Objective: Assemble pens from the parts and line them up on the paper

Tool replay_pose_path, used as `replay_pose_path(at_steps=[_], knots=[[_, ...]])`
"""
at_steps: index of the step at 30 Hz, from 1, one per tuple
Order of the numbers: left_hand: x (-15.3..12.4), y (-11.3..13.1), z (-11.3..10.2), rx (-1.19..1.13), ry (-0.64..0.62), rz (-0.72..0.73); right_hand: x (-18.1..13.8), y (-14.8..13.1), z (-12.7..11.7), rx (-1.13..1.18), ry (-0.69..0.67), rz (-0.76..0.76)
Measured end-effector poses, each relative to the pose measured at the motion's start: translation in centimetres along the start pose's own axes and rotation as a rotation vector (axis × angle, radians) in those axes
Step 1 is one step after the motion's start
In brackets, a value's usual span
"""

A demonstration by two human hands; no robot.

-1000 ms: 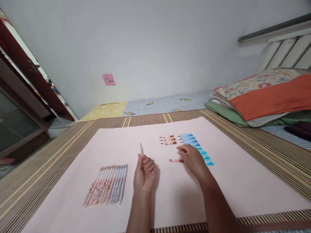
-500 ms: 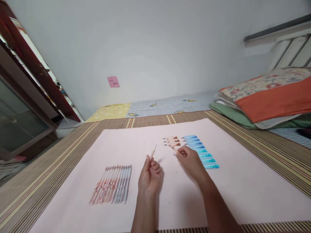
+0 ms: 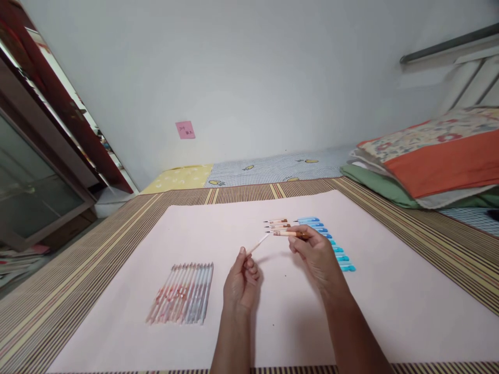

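While the left hand pinches a pale stick, the right hand grips a brown-ended tube; this apparent lining-up needs steadiness.

We've a striped bed mat, brown & tan, w/ a lg. sheet of pale pink paper flat on it. On the paper's L side we see a tight row of slim pens, side by side, pinkish to greyish. R of ctr. we've a col. of short brown pens, dark tips pointing L, & just beside it a col. of blue pens, blue thru turquoise, partly hidden. At the mat's far R we see piled pillows, orange & floral, atop green cloth.
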State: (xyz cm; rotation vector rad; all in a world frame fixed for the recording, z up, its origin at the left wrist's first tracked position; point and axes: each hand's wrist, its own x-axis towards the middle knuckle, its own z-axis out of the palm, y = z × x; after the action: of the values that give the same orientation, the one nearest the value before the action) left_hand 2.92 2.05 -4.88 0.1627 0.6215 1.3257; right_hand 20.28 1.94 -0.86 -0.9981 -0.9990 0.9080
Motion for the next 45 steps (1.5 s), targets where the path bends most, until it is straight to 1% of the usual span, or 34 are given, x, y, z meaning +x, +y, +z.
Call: replay_pose_path(at_steps=[4, 9, 15, 20, 24, 30, 34, 38, 41, 45], knots=[[-0.1, -0.1, 0.0, 0.045, -0.002, 0.014, 0.0, -0.3, 0.0, -0.117, -0.041, -0.039], [0.1, -0.2, -0.2, 0.078, 0.006, 0.029, 0.0, -0.5, -0.2, -0.120, -0.034, -0.055], [0.1, -0.2, -0.2, 0.098, 0.006, 0.037, 0.2, 0.1, -0.3, -0.138, -0.043, -0.088], [-0.2, -0.1, 0.1, 0.192, 0.003, 0.114, -0.1, -0.2, -0.6, -0.139, -0.130, -0.056], [-0.3, 0.1, 0.0, 0.279, -0.034, 0.171, -0.2, -0.7, -1.0, -0.139, -0.184, -0.046], [-0.3, 0.4, -0.1, 0.285, -0.041, 0.157, -0.2, -0.9, -1.2, -0.178, -0.192, -0.041], [-0.1, 0.5, -0.4, 0.404, 0.000, 0.185, -0.3, -1.2, -1.4, -0.238, -0.212, -0.037], [0.3, 0.4, -0.9, 0.459, 0.031, 0.172, -0.5, -1.3, -1.4, -0.259, -0.295, -0.022], [0.3, 0.3, -0.8, 0.450, 0.017, 0.127, -0.5, -1.1, -1.4, -0.235, -0.352, 0.006], [-0.2, 0.4, -0.3, 0.408, -0.023, 0.099, -0.3, -0.5, -1.4, -0.190, -0.348, 0.027]])
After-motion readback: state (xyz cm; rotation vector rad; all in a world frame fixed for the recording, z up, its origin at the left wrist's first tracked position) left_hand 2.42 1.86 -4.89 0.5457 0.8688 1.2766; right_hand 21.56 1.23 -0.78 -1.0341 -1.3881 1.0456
